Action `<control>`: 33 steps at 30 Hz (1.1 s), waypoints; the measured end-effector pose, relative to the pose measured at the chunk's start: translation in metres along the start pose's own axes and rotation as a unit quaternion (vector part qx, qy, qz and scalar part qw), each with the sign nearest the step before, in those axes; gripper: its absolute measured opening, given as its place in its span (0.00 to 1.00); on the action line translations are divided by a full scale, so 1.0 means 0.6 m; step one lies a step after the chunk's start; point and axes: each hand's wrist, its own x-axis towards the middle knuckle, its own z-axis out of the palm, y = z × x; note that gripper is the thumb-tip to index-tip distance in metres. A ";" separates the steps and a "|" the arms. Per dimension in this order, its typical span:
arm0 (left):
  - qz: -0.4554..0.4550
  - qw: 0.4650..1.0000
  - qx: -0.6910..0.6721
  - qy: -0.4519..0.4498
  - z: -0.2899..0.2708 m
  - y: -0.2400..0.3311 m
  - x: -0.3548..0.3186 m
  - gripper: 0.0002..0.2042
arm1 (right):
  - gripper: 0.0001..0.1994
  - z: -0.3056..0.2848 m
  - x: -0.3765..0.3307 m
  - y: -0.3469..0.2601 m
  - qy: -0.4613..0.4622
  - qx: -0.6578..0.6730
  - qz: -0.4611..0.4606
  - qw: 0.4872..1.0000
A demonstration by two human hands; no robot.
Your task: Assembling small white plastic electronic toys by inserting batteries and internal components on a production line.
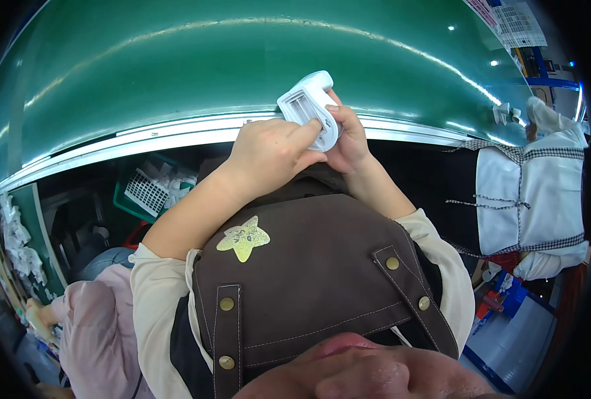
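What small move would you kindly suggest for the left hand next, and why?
Probably draw the left hand back slightly for a clear look: its finger covers one end of the open recess in the white device, while the right hand grips the device's side.

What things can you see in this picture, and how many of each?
Plastic housing with slotted compartment: one, white, at both hands
Tabletop: one, green, top
Edge strip: one, silvery, tabletop's near side
Basket: one, green, below the tabletop
Grid panel: one, white, in the basket
Printed sheet: at least one, white, top right
Co-worker: one, pink clothing, lower left
Another co-worker: one, white clothing, right
Rim clutter: uncountable, mixed colours, blurred
Apron: one, brown, on the person
Star sticker: one, yellow, on the apron
Sleeves: two, cream, both arms
Left hand: one, bare, centre
Right hand: one, bare, right of it
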 end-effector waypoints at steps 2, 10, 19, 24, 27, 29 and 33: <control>-0.033 0.998 -0.046 0.015 0.006 -0.006 0.001 0.21 | 0.28 -0.001 0.004 -0.002 -0.002 0.000 0.002 1.000; -0.108 0.977 -0.170 0.067 0.017 -0.007 -0.005 0.17 | 0.28 -0.011 0.017 -0.004 -0.038 0.009 0.005 0.999; -0.139 0.961 -0.231 0.057 0.015 -0.014 -0.001 0.12 | 0.32 -0.009 0.024 -0.022 0.027 -0.107 -0.061 0.992; -0.197 0.951 -0.186 0.146 -0.008 -0.062 0.003 0.11 | 0.41 -0.059 0.076 -0.076 0.038 -0.741 -0.377 0.555; -0.260 0.948 -0.114 0.144 -0.012 -0.113 -0.017 0.11 | 0.36 -0.057 0.078 -0.088 0.047 -0.807 -0.304 0.504; -0.257 0.950 -0.089 0.156 -0.016 -0.134 -0.037 0.11 | 0.39 -0.070 0.075 -0.092 0.062 -0.816 -0.289 0.497; -0.279 0.941 0.007 0.190 -0.039 -0.162 -0.078 0.10 | 0.38 -0.122 0.051 -0.093 0.079 -0.797 -0.442 0.404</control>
